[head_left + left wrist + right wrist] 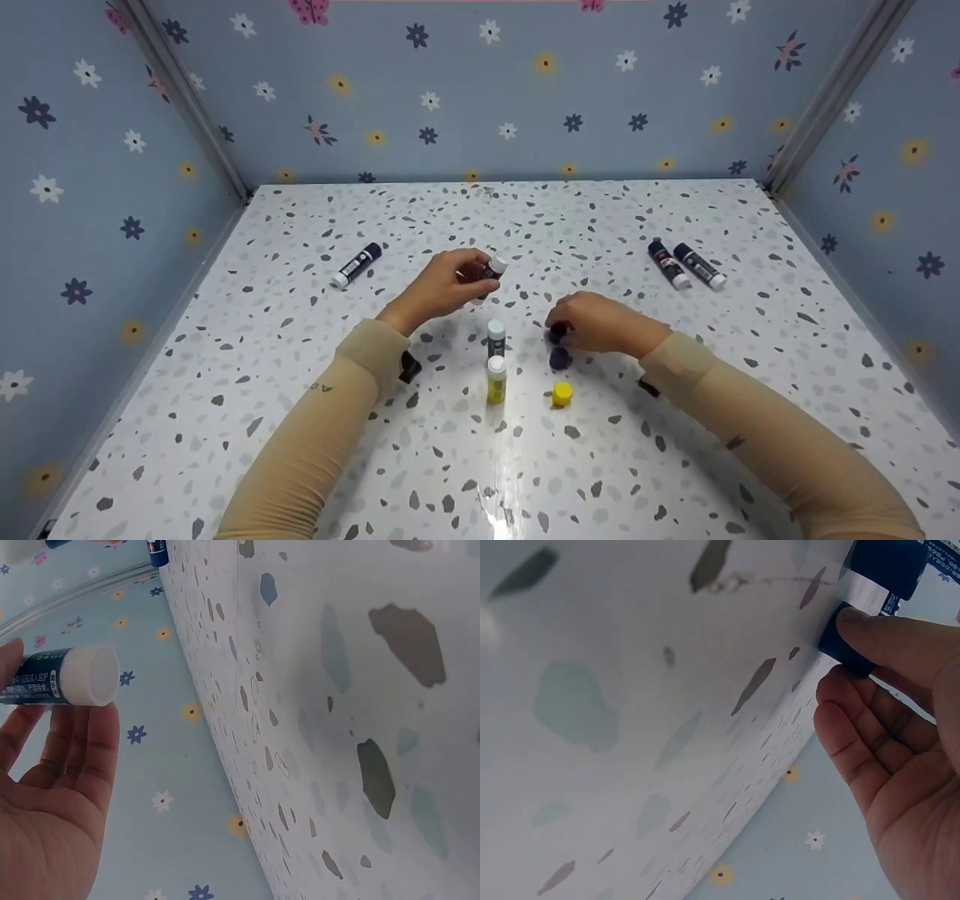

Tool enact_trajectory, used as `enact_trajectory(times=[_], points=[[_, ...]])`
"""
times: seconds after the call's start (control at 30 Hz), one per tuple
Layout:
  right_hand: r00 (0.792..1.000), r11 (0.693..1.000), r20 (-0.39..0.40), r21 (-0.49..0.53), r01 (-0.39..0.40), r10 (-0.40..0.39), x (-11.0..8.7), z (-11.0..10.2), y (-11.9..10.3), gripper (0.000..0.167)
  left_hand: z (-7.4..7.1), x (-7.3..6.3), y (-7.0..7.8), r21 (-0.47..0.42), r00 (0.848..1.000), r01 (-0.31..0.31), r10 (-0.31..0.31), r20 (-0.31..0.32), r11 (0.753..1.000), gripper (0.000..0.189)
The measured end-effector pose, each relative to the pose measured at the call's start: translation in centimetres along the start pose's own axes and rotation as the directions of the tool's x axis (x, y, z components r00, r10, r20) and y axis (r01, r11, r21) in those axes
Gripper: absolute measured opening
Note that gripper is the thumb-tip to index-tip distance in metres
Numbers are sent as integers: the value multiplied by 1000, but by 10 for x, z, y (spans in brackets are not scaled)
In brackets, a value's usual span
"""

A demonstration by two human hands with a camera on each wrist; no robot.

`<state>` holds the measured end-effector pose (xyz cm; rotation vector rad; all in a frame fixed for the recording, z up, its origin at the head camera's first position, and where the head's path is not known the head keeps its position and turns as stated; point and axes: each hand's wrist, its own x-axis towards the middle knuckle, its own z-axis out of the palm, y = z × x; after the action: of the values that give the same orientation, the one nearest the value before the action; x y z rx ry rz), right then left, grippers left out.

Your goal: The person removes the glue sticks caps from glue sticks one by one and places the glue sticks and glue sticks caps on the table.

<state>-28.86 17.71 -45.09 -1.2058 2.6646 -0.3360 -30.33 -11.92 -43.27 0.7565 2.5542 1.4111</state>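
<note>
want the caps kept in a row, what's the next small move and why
Probably the right hand should settle and release the dark cap it pinches: that cap is just beyond the other dark cap, roughly in line with it and the yellow cap, while the left hand holds a glue stick.

Tabletop [615, 480]: white, grey-speckled; one dark tube [357, 265] lying at left; a pair of dark tubes [667, 262] lying side by side at right; a dark-labelled tube [496, 342] and a yellow tube [496, 382] standing upright, centre; a dark cap [560, 359] and a yellow cap [562, 394] beside them.
</note>
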Motion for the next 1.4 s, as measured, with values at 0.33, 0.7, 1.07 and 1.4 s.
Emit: enact_trajectory(times=[0.33, 0.7, 1.07, 1.4], points=[[1000, 1000, -18, -11, 23, -23, -2, -2, -3, 11, 4, 1, -3, 79, 1000, -10, 8, 17, 997, 19], [1000, 1000, -1, 0, -12, 12, -1, -2, -3, 15, 9, 1, -8, 109, 992, 42, -54, 116, 993, 19], [1000, 1000, 6, 10, -15, 15, 0, 0, -1, 13, 13, 2, -11, 146, 979, 49, -76, 188, 988, 20], [1000, 1000, 4, 8, 9, -9, -1, -1, 0, 16, 14, 2, -12, 146, 975, 67, -96, 202, 987, 23]])
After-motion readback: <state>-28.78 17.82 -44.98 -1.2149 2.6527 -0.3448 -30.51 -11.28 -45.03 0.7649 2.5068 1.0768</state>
